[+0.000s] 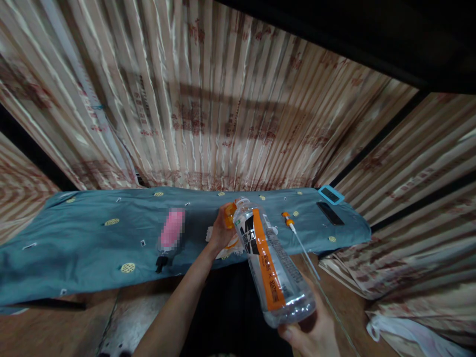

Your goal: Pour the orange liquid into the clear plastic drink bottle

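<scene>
My right hand (312,329) grips the base of a clear plastic bottle (269,263) with an orange, white and black label, tilted so its open neck points away from me. My left hand (222,232) is at the bottle's neck, fingers closed on its orange cap (230,214). Under my left hand a white and orange scrap lies on a teal cloth (92,243) covering a long low surface. A thin white tube with an orange tip (297,237) lies on the cloth just right of the bottle.
A blurred pink object (171,230) with a small black piece (159,263) lies left of my hands. A dark phone (330,213) and a blue-framed device (330,194) lie at the cloth's right end. Striped curtains hang behind; folded fabric (401,277) is piled right.
</scene>
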The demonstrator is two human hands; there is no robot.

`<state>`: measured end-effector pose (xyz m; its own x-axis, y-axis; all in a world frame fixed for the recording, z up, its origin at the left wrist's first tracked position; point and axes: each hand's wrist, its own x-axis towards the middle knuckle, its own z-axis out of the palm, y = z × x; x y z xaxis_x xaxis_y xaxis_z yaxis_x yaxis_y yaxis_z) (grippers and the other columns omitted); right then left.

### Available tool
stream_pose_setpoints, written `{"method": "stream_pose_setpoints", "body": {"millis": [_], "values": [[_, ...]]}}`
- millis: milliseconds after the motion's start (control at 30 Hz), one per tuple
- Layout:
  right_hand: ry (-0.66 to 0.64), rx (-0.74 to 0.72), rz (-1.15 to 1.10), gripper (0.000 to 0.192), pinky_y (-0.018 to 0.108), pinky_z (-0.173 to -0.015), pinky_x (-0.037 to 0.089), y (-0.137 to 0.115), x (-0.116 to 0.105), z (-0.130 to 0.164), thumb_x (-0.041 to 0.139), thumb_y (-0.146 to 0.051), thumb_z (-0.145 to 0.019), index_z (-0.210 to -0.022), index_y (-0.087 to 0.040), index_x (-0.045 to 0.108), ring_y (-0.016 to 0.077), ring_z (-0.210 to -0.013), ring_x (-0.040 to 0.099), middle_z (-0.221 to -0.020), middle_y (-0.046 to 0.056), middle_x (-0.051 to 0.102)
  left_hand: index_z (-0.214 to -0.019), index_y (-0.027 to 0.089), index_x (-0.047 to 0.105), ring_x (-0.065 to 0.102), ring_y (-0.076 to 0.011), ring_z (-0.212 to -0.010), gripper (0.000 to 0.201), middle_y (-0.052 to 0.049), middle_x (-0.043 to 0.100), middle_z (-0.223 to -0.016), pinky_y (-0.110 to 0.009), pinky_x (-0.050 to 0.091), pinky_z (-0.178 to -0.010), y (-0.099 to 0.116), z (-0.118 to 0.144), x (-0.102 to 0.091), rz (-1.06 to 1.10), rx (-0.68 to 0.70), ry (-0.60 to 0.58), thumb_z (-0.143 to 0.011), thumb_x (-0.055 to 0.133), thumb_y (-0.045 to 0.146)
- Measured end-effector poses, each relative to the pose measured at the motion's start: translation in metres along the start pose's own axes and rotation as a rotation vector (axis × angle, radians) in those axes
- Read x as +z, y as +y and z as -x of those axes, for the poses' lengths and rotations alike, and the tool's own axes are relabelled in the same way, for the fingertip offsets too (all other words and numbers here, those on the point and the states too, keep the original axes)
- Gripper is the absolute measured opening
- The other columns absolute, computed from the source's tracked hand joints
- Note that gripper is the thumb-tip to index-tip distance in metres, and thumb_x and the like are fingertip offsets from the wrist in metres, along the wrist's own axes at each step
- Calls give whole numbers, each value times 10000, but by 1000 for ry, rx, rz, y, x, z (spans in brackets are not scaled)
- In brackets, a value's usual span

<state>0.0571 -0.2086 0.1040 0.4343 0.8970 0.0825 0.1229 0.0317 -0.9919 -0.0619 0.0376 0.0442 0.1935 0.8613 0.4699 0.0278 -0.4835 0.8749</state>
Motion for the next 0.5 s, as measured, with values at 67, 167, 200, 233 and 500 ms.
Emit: {"method": "stream_pose_setpoints", "body": {"millis": [67,167,200,233,500], "values": [[73,-13,-6,843,168,-876,486,-3,2,1,846,-540,-512,-1248,-252,551,203,-1057,660,-1177,23,694,-1170,193,437,629,-211,-987,563,-74,621,-1118,-383,515,-883,0,0,0,1,-8,-2,-661,673,154],[75,-18,-15,809,176,-851,508,-7,3,1,846,-533,-517,-1228,-268,564,204,-1022,682,-1142,14,713,-1170,198,434,628,-203,-983,558,-69,621,-1115,-379,513,-889,-1,0,1,9,-4,-1,-667,672,163],[33,-18,-13,797,183,-835,521,-7,3,0,853,-502,-527,-1232,-270,562,206,-1003,694,-1130,16,721,-1170,200,434,629,-201,-976,558,-66,622,-1112,-378,514,-886,-1,0,1,15,1,-1,-667,673,165],[2,-19,-12,788,186,-828,528,-7,2,0,859,-474,-535,-1236,-272,560,207,-997,699,-1126,17,725,-1172,201,433,630,-200,-970,561,-65,623,-1107,-377,515,-882,-1,0,1,20,5,-1,-667,674,166],[41,-25,1,814,172,-844,514,-2,-2,0,864,-452,-531,-1253,-245,550,201,-998,698,-1097,25,734,-1177,197,434,625,-214,-1000,566,-71,615,-1121,-393,512,-891,0,0,0,-9,-6,-9,-666,676,168]]}}
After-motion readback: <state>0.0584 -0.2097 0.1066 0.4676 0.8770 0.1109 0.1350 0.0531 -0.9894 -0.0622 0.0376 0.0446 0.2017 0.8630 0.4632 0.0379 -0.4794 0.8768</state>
